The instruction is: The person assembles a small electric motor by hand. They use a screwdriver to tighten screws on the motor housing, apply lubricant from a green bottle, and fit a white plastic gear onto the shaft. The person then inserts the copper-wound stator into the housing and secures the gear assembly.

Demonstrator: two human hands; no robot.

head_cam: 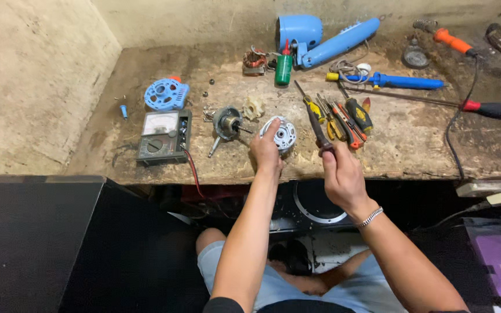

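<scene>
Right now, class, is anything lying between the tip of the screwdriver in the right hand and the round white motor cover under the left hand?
Nothing visible does. The right hand holds the screwdriver upright just right of the white motor cover, which the left hand steadies. Only bare workbench shows between them; the pliers lie further right.
</scene>
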